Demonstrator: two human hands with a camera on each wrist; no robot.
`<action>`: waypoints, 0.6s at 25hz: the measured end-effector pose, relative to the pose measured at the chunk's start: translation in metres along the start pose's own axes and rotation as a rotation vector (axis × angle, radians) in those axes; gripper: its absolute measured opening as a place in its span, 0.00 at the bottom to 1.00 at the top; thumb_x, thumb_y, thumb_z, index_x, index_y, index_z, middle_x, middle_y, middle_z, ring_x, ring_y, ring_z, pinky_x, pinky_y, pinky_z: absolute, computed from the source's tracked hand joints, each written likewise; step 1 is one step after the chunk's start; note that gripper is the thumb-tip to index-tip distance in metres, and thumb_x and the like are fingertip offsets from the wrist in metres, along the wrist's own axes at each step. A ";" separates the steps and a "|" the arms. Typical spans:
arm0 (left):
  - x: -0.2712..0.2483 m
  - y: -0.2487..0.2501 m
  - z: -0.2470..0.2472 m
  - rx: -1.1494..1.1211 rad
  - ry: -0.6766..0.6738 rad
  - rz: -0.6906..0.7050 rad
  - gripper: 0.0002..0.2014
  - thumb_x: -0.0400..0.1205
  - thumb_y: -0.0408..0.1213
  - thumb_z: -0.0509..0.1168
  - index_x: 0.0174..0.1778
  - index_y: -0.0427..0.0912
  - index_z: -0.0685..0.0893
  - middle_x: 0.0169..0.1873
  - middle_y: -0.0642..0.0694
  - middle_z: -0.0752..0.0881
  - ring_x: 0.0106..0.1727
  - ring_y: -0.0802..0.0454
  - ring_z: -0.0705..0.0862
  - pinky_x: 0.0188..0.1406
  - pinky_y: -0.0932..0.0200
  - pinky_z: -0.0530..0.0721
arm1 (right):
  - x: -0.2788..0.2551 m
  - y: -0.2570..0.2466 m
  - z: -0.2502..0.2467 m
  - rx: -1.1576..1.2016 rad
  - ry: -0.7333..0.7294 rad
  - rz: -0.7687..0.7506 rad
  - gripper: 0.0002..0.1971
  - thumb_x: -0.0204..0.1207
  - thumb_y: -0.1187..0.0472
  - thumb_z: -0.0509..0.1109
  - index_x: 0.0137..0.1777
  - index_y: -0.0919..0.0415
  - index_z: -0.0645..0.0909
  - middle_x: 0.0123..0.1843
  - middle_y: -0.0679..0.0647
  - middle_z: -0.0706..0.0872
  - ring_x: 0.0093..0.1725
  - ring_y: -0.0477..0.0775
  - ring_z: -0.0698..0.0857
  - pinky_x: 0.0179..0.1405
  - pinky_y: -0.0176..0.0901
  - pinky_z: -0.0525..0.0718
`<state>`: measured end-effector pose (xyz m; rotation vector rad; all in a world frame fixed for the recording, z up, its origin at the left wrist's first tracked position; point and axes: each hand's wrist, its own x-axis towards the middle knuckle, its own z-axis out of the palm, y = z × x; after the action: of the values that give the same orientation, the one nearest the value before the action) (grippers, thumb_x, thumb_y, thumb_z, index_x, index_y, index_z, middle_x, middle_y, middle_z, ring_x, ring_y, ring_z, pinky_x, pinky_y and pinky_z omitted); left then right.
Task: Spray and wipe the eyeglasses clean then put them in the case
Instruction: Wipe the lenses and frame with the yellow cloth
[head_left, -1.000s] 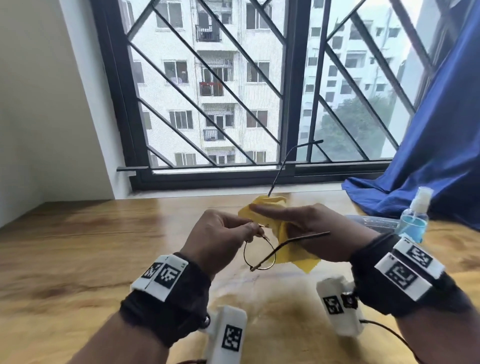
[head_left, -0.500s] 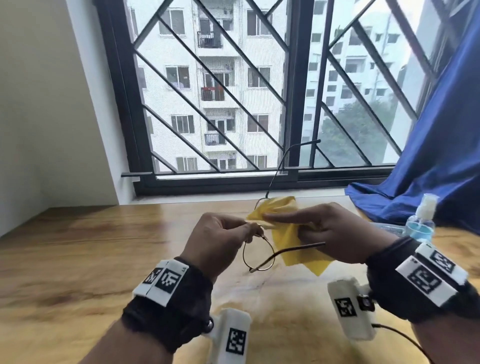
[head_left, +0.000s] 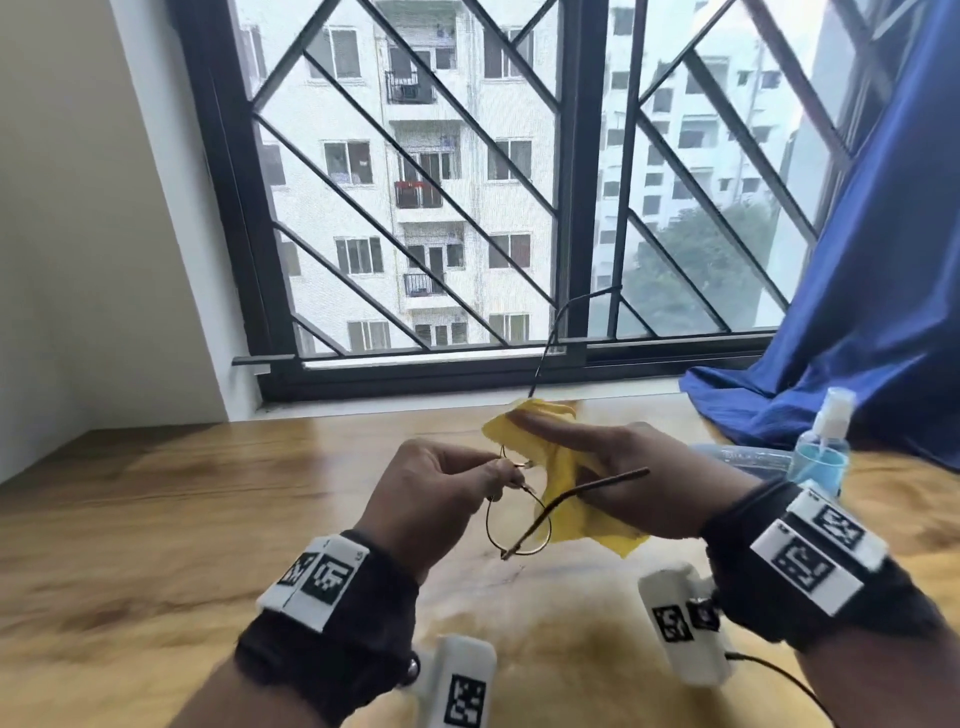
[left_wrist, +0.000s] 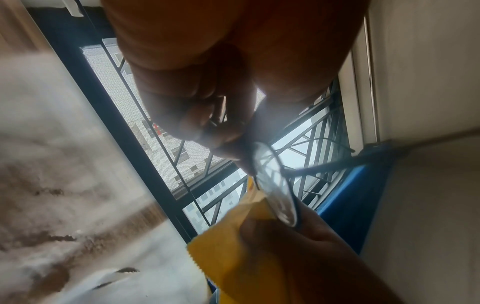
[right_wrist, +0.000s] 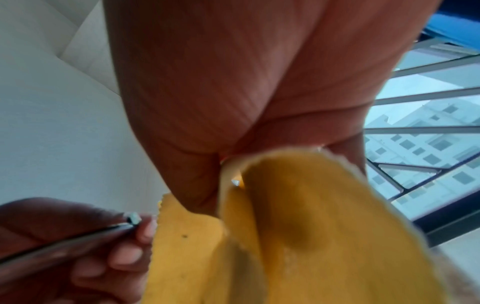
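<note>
Fingers (head_left: 498, 475) of left hand (head_left: 431, 499) pinching eyeglasses (head_left: 511, 525), right hand (head_left: 639, 483) gripping yellow cloth (head_left: 566, 499)

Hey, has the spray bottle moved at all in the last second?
No. The spray bottle stands on the same spot of the table as before, just in front of the blue curtain where its hem pools.

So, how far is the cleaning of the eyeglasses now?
Spraying cannot be judged; the spray bottle stands on the table. In hand: the left hand pinches the eyeglasses while the right hand wipes one lens with the yellow cloth. Left: finishing the wipe and casing them; no case is clearly recognisable.
</note>
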<state>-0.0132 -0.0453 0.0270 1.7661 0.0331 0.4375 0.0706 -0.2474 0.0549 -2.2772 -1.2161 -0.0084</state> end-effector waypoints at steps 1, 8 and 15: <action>0.000 0.000 0.000 0.005 0.015 -0.001 0.08 0.79 0.29 0.73 0.35 0.38 0.95 0.19 0.54 0.81 0.20 0.63 0.71 0.23 0.71 0.67 | -0.001 -0.002 0.003 0.034 -0.025 -0.015 0.40 0.73 0.61 0.62 0.73 0.13 0.64 0.48 0.58 0.92 0.37 0.53 0.85 0.43 0.44 0.88; 0.000 0.000 -0.003 0.010 -0.011 -0.011 0.07 0.79 0.30 0.73 0.39 0.34 0.95 0.20 0.52 0.82 0.20 0.64 0.73 0.23 0.72 0.69 | 0.001 0.003 -0.001 -0.030 -0.011 -0.011 0.40 0.73 0.63 0.62 0.71 0.12 0.66 0.47 0.45 0.92 0.33 0.52 0.80 0.37 0.45 0.85; 0.003 -0.001 -0.005 0.048 0.023 0.019 0.07 0.79 0.31 0.73 0.38 0.35 0.96 0.20 0.52 0.83 0.19 0.65 0.74 0.23 0.73 0.69 | 0.000 0.005 -0.003 -0.027 0.069 -0.021 0.38 0.77 0.69 0.67 0.68 0.17 0.75 0.30 0.42 0.80 0.27 0.46 0.70 0.28 0.37 0.75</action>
<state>-0.0119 -0.0401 0.0276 1.8100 0.0438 0.4742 0.0753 -0.2508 0.0553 -2.2682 -1.2112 -0.1110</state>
